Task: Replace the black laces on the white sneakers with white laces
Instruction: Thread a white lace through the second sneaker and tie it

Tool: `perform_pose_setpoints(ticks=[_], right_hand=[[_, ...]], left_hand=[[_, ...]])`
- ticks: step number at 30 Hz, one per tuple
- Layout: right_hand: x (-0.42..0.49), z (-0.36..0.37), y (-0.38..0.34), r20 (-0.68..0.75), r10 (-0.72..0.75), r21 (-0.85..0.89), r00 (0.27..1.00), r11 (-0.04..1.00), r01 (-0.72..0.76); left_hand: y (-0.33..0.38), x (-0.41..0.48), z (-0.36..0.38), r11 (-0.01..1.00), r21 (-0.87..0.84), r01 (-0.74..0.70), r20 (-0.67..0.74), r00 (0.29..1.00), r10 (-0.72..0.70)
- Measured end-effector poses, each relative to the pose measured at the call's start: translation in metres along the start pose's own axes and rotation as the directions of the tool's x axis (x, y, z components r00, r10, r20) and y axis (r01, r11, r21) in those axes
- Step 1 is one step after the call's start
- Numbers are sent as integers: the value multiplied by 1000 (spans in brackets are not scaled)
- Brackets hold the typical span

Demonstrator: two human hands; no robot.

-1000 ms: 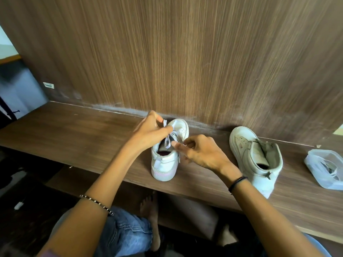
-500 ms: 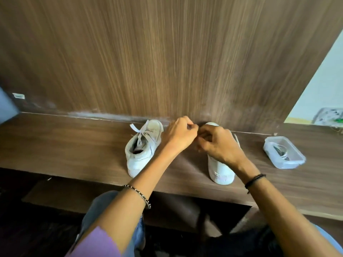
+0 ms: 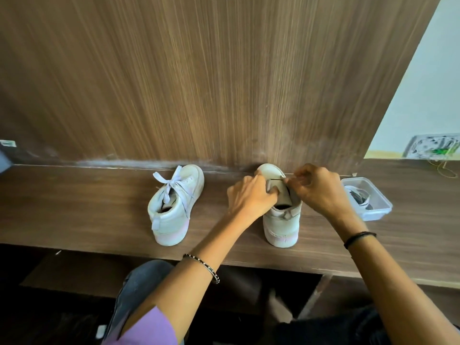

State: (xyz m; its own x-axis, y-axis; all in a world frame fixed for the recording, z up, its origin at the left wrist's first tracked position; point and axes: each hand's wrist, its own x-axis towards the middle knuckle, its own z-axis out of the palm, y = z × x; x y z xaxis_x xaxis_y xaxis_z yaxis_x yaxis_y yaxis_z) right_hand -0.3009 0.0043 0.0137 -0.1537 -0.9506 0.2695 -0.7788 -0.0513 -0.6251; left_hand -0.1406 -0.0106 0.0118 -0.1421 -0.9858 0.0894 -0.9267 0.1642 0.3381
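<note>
At the far left edge, on the wooden panel [image 3: 224, 83], I see a small label [image 3: 7, 143]; its print is too small for me to read. On the wooden shelf [image 3: 74, 207] the left sneaker [image 3: 174, 212] stands heel towards me, toe near the panel, with a white lace [image 3: 171, 185] threaded and tied in a bow. I find no brand mark I can read on its heel.

Right of it, well apart, the left hand [image 3: 251, 195] reaches in from below, wrist bent, with a beaded bracelet [image 3: 204, 267] on the forearm and a purple sleeve [image 3: 149, 327] cut off by the frame. Its fingers curl round the tongue of the right sneaker [image 3: 281, 222] and hide most of that side. This sneaker also stands heel near me.

The right hand [image 3: 318, 190], a black band [image 3: 359, 237] on its wrist, sits knuckles up over the shoe's right flap, thumb and forefinger pinching its edge. A thin strip crosses the tongue between the hands; I cannot tell whether it is a lace.

Just beyond that wrist lies a clear plastic tub [image 3: 380, 212] with laces [image 3: 358, 195] inside, partly hidden. Far right, a wall plate [image 3: 433, 145] is blurred.
</note>
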Motion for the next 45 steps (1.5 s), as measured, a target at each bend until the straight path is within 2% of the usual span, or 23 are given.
perform_pose_setpoints(ticks=[4, 14, 17, 23, 27, 31, 33, 37, 45], right_hand=[[-2, 6, 1, -13, -25, -70, 1000, 997, 24], [-17, 0, 4, -15, -106, 22, 994, 994, 106], [-21, -6, 5, -29, -124, 19, 992, 992, 124], [-23, -25, 15, -28, -125, -23, 992, 992, 125], [-15, -54, 33, -23, -31, -132, 999, 991, 28], [8, -72, 68, -52, 100, -199, 994, 974, -108], [18, -71, 86, -20, 182, -234, 983, 955, -181], [24, -59, 112, 123, 240, -397, 963, 901, -173], [35, -53, 120, 154, 306, -455, 939, 866, -207]], left_hand=[[-2, -4, -6, 999, 27, -32, -10, 999, 33], [-4, -17, -18, 999, -17, -49, 12, 999, 50], [7, -17, -18, 996, -58, -68, -25, 997, 67], [36, -11, -9, 987, -20, -161, -152, 976, 156], [61, -8, 1, 954, -81, -290, -151, 949, 276], [79, -4, 16, 933, -120, -339, -129, 937, 324], [84, -2, 21, 928, -123, -352, -118, 934, 338], [86, 2, 27, 919, -124, -373, -135, 924, 357], [79, 5, 24, 919, -130, -372, -189, 919, 345]])
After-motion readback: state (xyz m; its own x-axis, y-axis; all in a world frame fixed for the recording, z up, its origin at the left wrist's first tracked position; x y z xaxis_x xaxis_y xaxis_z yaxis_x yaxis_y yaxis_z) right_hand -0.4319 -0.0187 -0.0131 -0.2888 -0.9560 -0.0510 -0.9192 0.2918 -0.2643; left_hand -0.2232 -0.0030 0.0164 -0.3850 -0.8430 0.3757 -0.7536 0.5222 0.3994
